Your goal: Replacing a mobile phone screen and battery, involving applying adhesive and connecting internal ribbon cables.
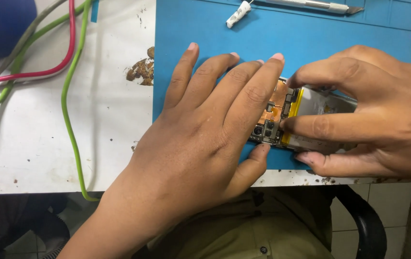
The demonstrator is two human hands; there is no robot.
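Observation:
An opened phone (306,120) lies on a blue work mat (311,33), its circuit board, copper foil and grey battery showing. My left hand (205,129) lies flat across the phone's left end, fingers spread over the board and thumb at its near edge. My right hand (373,112) comes from the right; its thumb and fingers pinch the phone's body at the board and battery junction. Most of the phone is hidden under both hands.
A white plastic piece (238,14) and a metal craft knife (316,5) lie at the mat's far edge. Green (68,110), red (47,72) and grey cables cross the white table (37,144) on the left. Brown debris (142,69) sits beside the mat. A chair arm (366,220) is below.

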